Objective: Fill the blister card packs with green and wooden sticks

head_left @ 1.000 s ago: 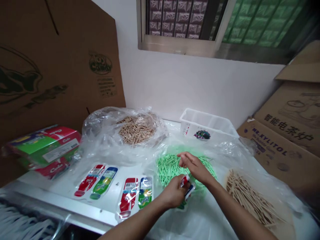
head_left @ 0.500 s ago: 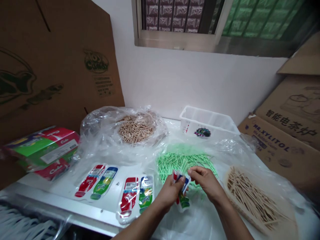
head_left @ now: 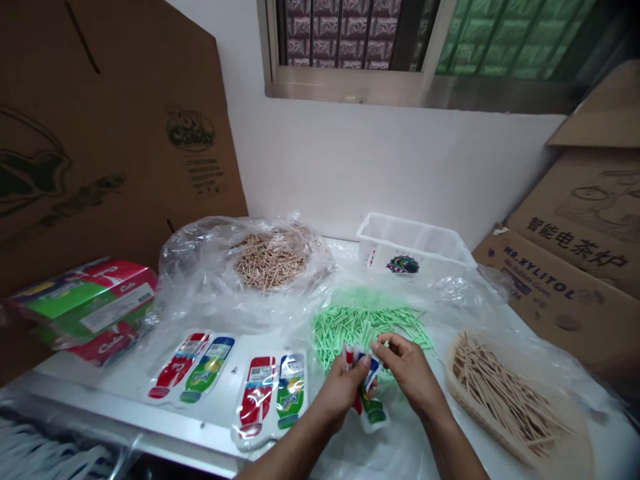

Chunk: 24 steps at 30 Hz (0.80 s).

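In the head view, my left hand [head_left: 344, 388] is closed around a plastic packet [head_left: 374, 411] printed with a red and a green soda bottle. The packet is bent in the grip, and its lower end hangs below my fingers. My right hand [head_left: 409, 368] has thumb and fingertips pinched together at the packet's upper right edge; whatever is between them is too small to make out. Just behind both hands lies a heap of light green sticks [head_left: 340, 328] on clear plastic. To the left, two similar bottle-printed packets, the nearer one [head_left: 257, 393] and the farther one [head_left: 209, 367], lie flat.
A clear bag of brown sticks [head_left: 270, 263] lies at the back. Behind the green heap stands a white plastic basket [head_left: 425, 257]. Thin wooden sticks fill a shallow tray [head_left: 463, 393] at right. Red-and-green boxes [head_left: 120, 300] and a large carton [head_left: 150, 80] stand left; more cartons [head_left: 540, 293] stand right.
Both hands stay nearly in place over the plastic. The packet's lower end has swung slightly right and down, and the right fingertips have shifted a little left.
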Tool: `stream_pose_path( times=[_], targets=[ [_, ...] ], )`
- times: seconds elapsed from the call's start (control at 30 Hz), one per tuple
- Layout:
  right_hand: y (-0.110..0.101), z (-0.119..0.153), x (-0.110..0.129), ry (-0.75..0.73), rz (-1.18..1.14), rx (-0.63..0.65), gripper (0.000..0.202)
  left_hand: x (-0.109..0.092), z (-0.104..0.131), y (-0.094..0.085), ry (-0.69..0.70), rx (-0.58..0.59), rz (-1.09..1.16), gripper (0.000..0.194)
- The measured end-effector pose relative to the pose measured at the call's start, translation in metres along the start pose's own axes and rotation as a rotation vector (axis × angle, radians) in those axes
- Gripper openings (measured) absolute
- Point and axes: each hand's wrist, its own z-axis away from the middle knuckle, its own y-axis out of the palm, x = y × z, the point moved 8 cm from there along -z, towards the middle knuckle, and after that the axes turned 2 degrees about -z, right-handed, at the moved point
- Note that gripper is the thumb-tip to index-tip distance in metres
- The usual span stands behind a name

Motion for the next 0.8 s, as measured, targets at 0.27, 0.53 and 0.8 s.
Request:
stream_pose_path(
  times=[0.27, 0.53, 0.8],
  targets=[
    [0.008, 0.007, -0.003, 0.07, -0.141, -0.01, 0.015, 0.005, -0.002, 0.0, -0.006, -0.02, 0.02, 0.038],
    [0.009, 0.006, 0.01, -0.024, 0.024, 0.009, 0.026, 0.004, 0.001, -0.004, -0.004, 0.007, -0.028, 0.037],
    [0.015, 0.009, 0.004, 0.038, 0.002, 0.066, 0.017, 0.003, 0.004, -0.001, -0.039, 0.008, 0.061, 0.041]
  ],
)
